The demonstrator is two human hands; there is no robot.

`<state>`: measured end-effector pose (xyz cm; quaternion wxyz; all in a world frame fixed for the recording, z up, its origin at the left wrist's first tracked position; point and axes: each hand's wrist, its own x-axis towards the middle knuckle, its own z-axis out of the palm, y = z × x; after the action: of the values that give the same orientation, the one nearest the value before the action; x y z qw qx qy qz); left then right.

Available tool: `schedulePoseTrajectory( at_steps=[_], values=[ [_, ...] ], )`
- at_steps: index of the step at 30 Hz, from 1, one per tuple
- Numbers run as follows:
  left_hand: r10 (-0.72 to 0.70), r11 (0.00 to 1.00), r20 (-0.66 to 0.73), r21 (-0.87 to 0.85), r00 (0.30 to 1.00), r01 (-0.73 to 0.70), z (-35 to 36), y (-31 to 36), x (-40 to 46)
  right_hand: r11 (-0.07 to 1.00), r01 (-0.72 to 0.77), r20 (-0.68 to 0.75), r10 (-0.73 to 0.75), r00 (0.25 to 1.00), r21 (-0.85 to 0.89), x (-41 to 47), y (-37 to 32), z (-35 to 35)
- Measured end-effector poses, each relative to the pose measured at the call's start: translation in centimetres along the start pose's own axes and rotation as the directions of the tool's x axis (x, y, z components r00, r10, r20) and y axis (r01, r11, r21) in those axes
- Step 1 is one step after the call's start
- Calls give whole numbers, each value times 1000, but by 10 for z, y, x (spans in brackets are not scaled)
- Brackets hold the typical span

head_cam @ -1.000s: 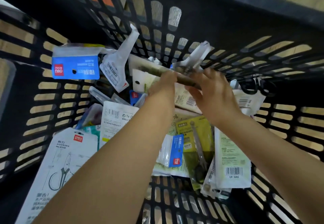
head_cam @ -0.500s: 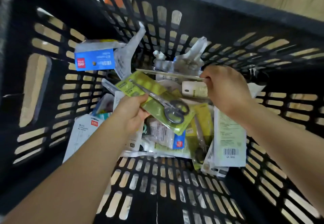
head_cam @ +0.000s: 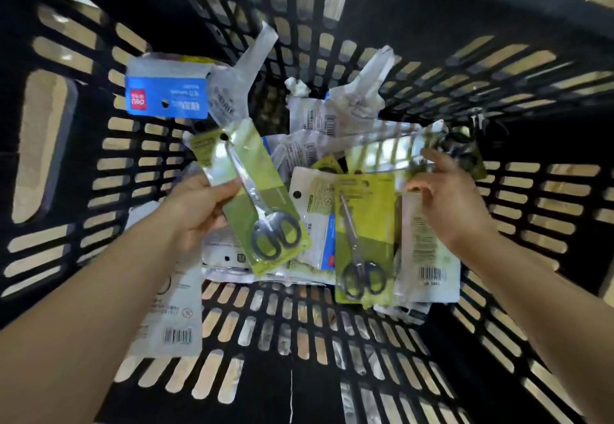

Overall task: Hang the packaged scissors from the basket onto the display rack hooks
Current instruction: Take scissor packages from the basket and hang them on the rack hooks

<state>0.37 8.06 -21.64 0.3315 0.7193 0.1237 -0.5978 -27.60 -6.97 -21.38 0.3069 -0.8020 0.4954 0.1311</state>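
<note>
Dim interior of the black basket (head_cam: 498, 44), backlit through its slots. Glare streaks the clear packet (head_cam: 392, 151) at the right hand (head_cam: 455, 204); motion blur softens everything, and wide-angle bending curves the edges.

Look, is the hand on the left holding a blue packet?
No, the left hand grips a green scissors packet; the blue packet leans against the basket wall.

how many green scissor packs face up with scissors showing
2: one gripped by the left hand, green pack; another green pack lying in the basket. More may be buried.
</note>
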Motion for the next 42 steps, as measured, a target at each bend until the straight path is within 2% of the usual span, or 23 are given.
schedulePoseTrajectory(
  at_steps=[2, 3, 5, 6, 8, 9, 10, 13, 17, 20, 22, 25, 27, 31, 34, 42],
  values=[
    [-18, 1000, 17, 20, 1000, 18, 7, -5, 1, 997, -65, -48, 67, 997, 37, -1, -5, 9],
    [-23, 999, 36, 35, 999, 21, 12, -8, 0, 992, -106, -115, 113, 987, 68, -3, -9, 11],
    [-30, 996, 84, 91, 996, 23, 19, -14, -1, 938, -251, -225, 305, 925, 239, -9, -14, 18],
    [-40, 992, 100, 122, 994, 28, 22, -17, -2, 846, -359, -176, 453, 874, 394, -12, -16, 21],
    [-67, 982, 106, 181, 992, 47, 28, -23, -5, 583, -533, 93, 617, 781, 613, -15, -22, 27],
    [-80, 977, 100, 203, 992, 58, 31, -27, -6, 518, -586, 193, 625, 757, 623, -16, -23, 31],
    [-87, 973, 86, 220, 993, 66, 35, -30, -7, 516, -614, 245, 612, 752, 597, -18, -24, 34],
    [-70, 975, 27, 215, 997, 62, 43, -36, -7, 635, -590, 234, 557, 797, 498, -21, -27, 35],
    [-85, 985, 19, 155, 996, 81, 44, -39, -6, 644, -600, 252, 553, 794, 475, -20, -24, 34],
    [-108, 988, 55, 117, 993, 101, 43, -42, -9, 571, -640, 372, 524, 766, 514, -24, -30, 38],
    [-146, 983, 76, 122, 986, 137, 42, -45, -11, 513, -632, 384, 513, 768, 581, -29, -32, 43],
    [-180, 978, 80, 125, 980, 169, 42, -51, -13, 345, -663, 443, 532, 721, 664, -33, -34, 50],
    [-162, 983, 65, 97, 985, 155, 43, -54, -15, 275, -689, 499, 521, 693, 670, -37, -35, 55],
    [-113, 991, 102, 86, 988, 104, 44, -51, -26, 270, -681, 490, 523, 697, 681, -46, -42, 45],
    [-47, 996, 115, 86, 992, 37, 43, -41, -51, 341, -627, 428, 503, 751, 701, -53, -51, 20],
    [94, 996, 110, -16, 990, -92, 20, 24, -189, 416, -503, 346, 398, 850, 758, -88, -129, -127]
  ],
)
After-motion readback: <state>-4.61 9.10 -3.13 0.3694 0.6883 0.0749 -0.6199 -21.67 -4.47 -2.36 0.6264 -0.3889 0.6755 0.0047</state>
